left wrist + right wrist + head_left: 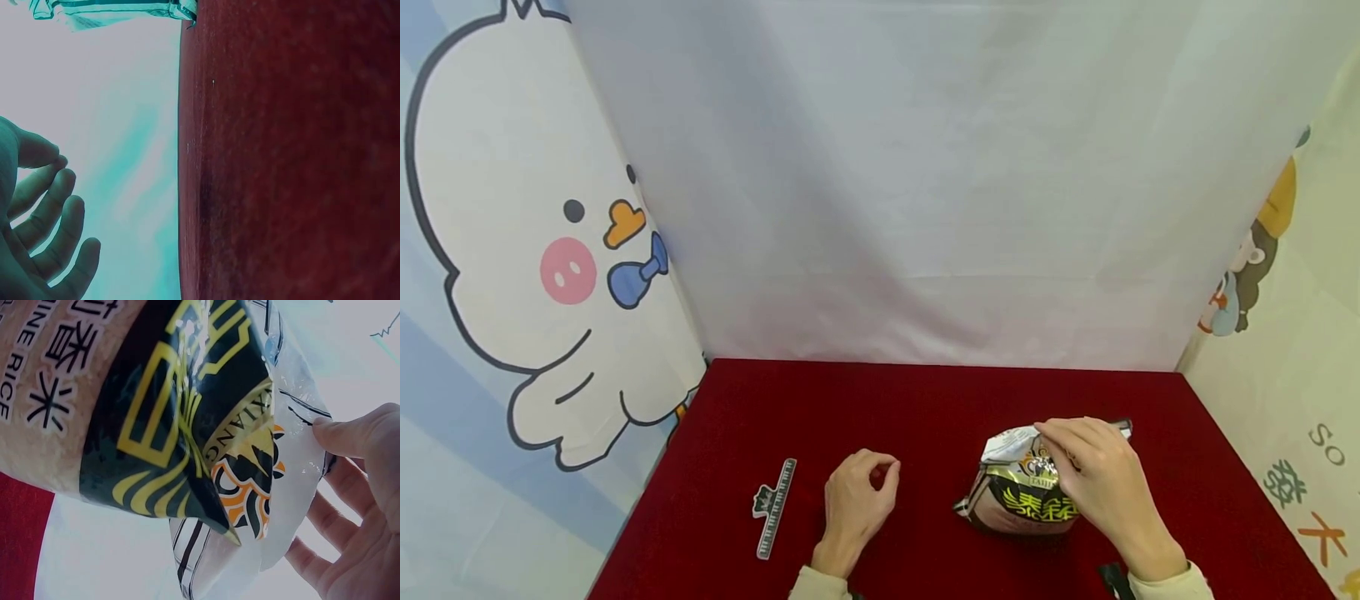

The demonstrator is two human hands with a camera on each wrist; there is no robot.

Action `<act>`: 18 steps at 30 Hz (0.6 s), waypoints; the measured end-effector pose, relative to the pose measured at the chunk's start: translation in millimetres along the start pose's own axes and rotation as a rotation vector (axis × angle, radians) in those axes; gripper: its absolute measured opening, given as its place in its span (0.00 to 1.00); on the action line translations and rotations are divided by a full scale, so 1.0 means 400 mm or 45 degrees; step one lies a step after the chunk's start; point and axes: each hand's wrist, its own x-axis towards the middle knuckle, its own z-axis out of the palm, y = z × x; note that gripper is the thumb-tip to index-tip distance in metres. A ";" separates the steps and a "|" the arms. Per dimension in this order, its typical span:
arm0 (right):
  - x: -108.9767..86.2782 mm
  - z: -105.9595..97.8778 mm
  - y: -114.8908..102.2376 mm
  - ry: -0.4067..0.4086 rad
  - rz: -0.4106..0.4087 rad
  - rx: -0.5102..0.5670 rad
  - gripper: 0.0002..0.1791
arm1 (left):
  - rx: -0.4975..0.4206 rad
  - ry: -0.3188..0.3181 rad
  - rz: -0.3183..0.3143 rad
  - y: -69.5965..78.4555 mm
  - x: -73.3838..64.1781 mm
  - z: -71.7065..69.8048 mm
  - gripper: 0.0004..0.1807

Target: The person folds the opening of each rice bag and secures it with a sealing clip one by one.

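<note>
A bag of jasmine rice (pixel 1026 500) stands on the red cloth at the right, its clear top folded over and partly covered by my right hand. My right hand (pixel 1101 475) pinches the bag's top edge between thumb and fingers; the right wrist view shows the thumb (pixel 344 434) on the near side and the fingers behind the plastic. My left hand (pixel 859 496) hovers near the middle of the table, thumb and forefinger tips together, the other fingers (pixel 72 225) loosely bent, nothing visible in it. Left of it lies a clear ruler clip (pixel 777 508) with a dark grip.
The red-covered table (pixel 850 400) ends at a white curtain (pixel 940 208) behind. A printed cloth (pixel 497 208) with a cartoon duck hangs at the left, another printed cloth (pixel 1300 392) at the right.
</note>
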 end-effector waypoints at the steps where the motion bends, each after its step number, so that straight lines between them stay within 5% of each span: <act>1: 0.000 0.000 0.000 0.000 0.001 0.002 0.18 | -0.002 0.001 -0.001 -0.001 0.000 -0.001 0.02; 18: -0.003 0.002 0.003 0.003 -0.009 0.014 0.18 | 0.041 0.008 -0.012 -0.018 -0.001 -0.015 0.02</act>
